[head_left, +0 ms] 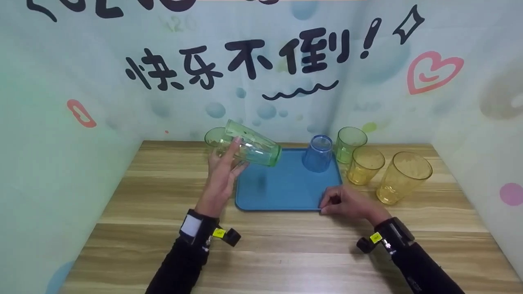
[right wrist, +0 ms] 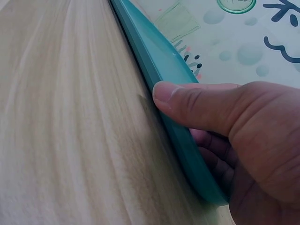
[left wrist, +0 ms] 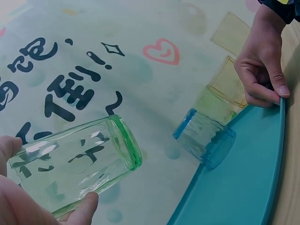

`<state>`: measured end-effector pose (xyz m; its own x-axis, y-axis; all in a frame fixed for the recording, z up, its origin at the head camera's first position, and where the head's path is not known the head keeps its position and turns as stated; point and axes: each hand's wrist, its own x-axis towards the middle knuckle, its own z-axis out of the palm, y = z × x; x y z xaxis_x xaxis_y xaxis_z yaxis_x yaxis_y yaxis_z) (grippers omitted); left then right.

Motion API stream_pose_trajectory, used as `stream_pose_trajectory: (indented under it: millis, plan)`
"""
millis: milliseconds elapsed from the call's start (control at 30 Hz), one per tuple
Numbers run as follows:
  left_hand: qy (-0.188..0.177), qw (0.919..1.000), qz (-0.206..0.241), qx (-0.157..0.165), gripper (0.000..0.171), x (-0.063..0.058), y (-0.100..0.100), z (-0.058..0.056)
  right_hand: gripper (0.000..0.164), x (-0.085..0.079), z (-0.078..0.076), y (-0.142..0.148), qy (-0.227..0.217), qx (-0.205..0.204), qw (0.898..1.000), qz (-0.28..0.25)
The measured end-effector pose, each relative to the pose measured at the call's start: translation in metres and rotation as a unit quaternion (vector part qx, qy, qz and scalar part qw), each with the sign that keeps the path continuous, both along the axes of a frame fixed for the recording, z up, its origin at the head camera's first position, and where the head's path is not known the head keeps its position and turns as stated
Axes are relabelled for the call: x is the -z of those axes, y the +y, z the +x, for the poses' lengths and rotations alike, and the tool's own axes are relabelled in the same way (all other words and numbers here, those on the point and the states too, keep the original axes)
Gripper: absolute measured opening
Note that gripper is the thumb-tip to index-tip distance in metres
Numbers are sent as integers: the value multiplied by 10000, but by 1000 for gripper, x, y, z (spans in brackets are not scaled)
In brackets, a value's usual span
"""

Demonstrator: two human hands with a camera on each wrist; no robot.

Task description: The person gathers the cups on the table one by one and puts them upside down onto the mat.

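Observation:
A tall green glass (head_left: 255,145) is gripped in my left hand (head_left: 220,175), tilted on its side above the left part of the blue tray (head_left: 282,188). Its thick base points right in the head view, and in the left wrist view fingers and thumb wrap the glass (left wrist: 79,159). My right hand (head_left: 347,201) pinches the tray's near right corner, the thumb (right wrist: 187,101) lying over the rim in the right wrist view. Upside down on the tray's far right part stands a small blue glass (head_left: 318,154).
Right of the tray stand a green glass (head_left: 351,143), a short yellow glass (head_left: 365,165) and a taller yellow glass (head_left: 403,177). Another green glass (head_left: 213,136) is partly hidden behind my left hand. A printed cloth (head_left: 241,61) hangs behind the wooden table (head_left: 278,253).

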<state>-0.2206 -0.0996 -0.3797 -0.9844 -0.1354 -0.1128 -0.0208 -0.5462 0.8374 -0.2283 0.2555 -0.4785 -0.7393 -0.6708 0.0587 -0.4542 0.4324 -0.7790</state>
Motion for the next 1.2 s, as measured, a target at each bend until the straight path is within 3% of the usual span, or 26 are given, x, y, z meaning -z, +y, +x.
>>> stream_pose_trajectory:
  millis: [267, 667, 967, 1200]
  plan:
    - [70, 9999, 89, 95, 98, 4, -2, 3, 7, 0, 1, -1, 93, -77, 9999, 26]
    - [206, 9996, 128, 131, 76, 6, -1, 2, 10, -2, 3, -2, 3, 58, 10000, 34]
    - [127, 9997, 68, 188, 69, 10, -1, 1, 9, -29, 17, -12, -24, 9, 10000, -35]
    - [173, 9989, 322, 285, 56, 13, 5, -1, 8, 1, 0, 0, 29, 22, 10000, 53]
